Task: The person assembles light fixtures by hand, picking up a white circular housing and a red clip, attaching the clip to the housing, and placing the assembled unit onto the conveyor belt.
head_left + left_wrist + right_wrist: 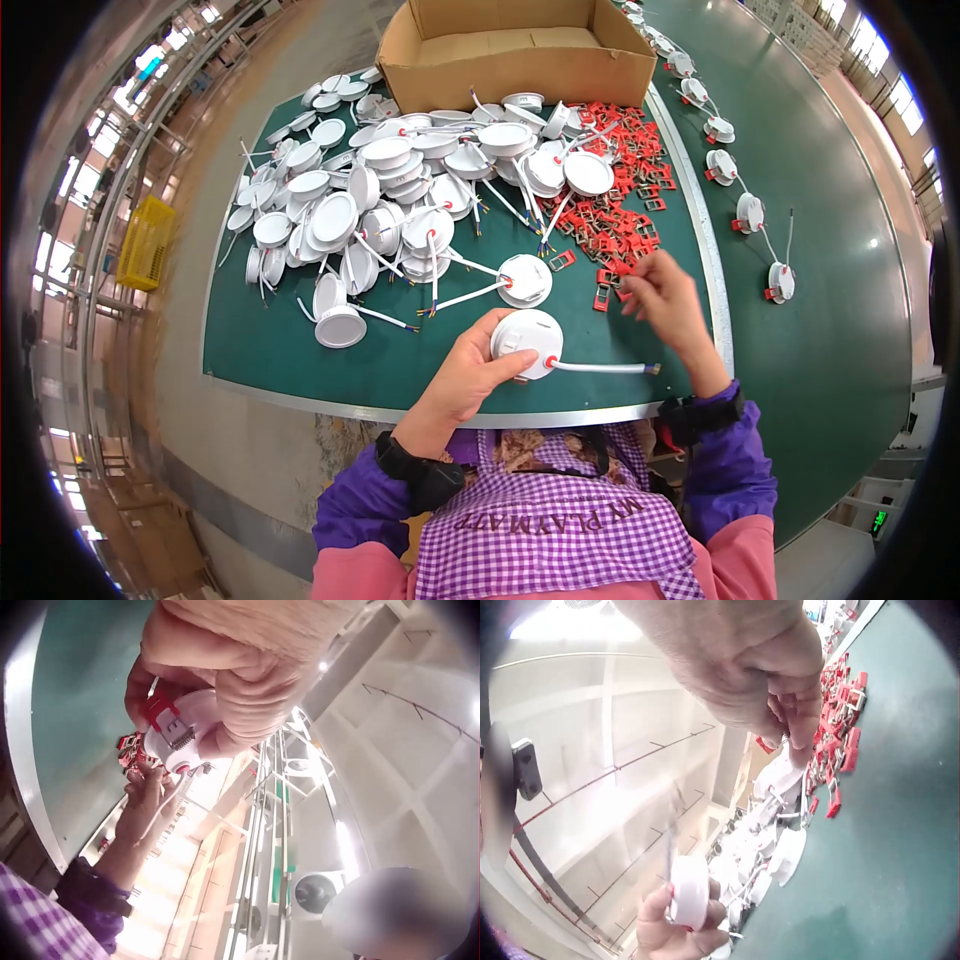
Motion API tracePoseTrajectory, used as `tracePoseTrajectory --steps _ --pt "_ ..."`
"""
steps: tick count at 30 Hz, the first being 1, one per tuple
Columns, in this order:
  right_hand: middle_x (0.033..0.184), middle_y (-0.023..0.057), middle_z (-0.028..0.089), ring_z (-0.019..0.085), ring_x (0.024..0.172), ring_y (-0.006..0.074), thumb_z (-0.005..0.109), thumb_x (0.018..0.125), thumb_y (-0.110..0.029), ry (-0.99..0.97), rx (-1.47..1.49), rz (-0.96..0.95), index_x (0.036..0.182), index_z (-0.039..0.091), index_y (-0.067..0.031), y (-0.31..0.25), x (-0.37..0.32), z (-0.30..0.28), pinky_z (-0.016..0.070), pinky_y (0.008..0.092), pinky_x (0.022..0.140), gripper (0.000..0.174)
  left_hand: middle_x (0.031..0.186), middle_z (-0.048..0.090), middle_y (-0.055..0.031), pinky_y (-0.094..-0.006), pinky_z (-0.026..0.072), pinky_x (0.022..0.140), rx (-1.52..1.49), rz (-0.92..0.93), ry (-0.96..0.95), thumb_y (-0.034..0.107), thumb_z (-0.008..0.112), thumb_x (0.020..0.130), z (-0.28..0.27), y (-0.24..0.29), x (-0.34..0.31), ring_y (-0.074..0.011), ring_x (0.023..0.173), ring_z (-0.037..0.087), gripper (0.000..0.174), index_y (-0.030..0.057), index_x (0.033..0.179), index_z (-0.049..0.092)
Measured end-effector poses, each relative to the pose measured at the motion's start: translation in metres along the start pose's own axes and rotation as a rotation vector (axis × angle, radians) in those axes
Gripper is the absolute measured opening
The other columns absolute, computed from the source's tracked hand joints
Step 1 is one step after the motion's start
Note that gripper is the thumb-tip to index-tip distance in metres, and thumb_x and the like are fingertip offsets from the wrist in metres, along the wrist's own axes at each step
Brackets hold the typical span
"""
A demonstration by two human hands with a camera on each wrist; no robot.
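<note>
My left hand [465, 372] grips a round white downlight [528, 338], thumb across its back face. A white cable with bare coloured ends leaves it through a red grommet and points right. In the left wrist view, a red clip with a metal spring [178, 731] sits on the downlight's side. Beside the pile of red clips [625, 215], my right hand [668, 305] has thumb and fingers brought together. A bit of red and metal shows at its fingertips in the right wrist view, a red spring clip [765, 745] mostly hidden by the fingers.
A large heap of white downlights [390, 190] covers the table's left side, and one downlight [525, 281] lies just beyond my left hand. Behind stands a cardboard box [510, 80]. Right of a metal edge strip [712, 260], a row of downlights [750, 212] lies along another green surface.
</note>
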State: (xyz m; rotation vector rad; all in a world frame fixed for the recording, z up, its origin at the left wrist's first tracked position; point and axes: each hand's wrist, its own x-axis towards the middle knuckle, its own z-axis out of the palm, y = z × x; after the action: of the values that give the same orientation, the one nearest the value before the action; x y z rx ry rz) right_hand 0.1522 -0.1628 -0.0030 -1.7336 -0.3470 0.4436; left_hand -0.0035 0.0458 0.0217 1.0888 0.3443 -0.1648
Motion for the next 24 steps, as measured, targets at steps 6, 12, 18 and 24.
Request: tracePoseTrajectory --steps 6,12,18,24 --pt "0.07 0.0047 0.063 0.06 0.056 0.0102 0.061 0.084 -0.007 0.045 -0.085 -0.05 0.088 0.06 0.0009 -0.035 -0.027 0.014 0.0448 0.0213 0.048 0.008 0.104 0.06 -0.0048 -0.0255 0.0487 0.081 0.132 0.057 0.008 0.002 0.063 0.082 0.016 -0.004 0.008 -0.0109 0.093 0.059 0.038 0.0003 0.117 0.049" --pt "0.075 0.0123 0.061 0.062 0.064 0.0259 0.066 0.076 -0.002 0.069 -0.515 -0.491 0.087 0.061 0.0001 -0.041 -0.059 0.046 0.0481 0.0324 0.054 0.012 0.103 0.059 -0.0043 -0.0241 0.0482 0.079 0.411 0.164 0.022 0.004 0.062 0.083 0.023 -0.007 0.013 -0.0087 0.09 0.058 0.039 -0.0007 0.119 0.048" --pt "0.078 0.0113 0.062 0.063 0.067 0.0269 0.064 0.076 0.002 0.127 -0.441 -0.521 0.093 0.061 -0.0002 -0.042 -0.065 0.045 0.0495 0.033 0.056 0.018 0.092 0.06 -0.0039 -0.024 0.0464 0.07 0.375 0.263 0.06 0.009 0.063 0.082 0.03 -0.008 0.015 -0.0078 0.082 0.056 0.032 0.0014 0.112 0.052" --pt "0.078 0.0115 0.063 0.063 0.066 0.0256 0.064 0.075 0.003 0.129 -0.451 -0.552 0.094 0.06 0.0002 -0.042 -0.067 0.044 0.0492 0.0319 0.055 0.019 0.089 0.061 -0.0045 -0.0246 0.047 0.069 0.456 0.282 0.071 0.009 0.063 0.083 0.039 -0.002 0.01 -0.0086 0.08 0.057 0.031 0.0033 0.112 0.053"
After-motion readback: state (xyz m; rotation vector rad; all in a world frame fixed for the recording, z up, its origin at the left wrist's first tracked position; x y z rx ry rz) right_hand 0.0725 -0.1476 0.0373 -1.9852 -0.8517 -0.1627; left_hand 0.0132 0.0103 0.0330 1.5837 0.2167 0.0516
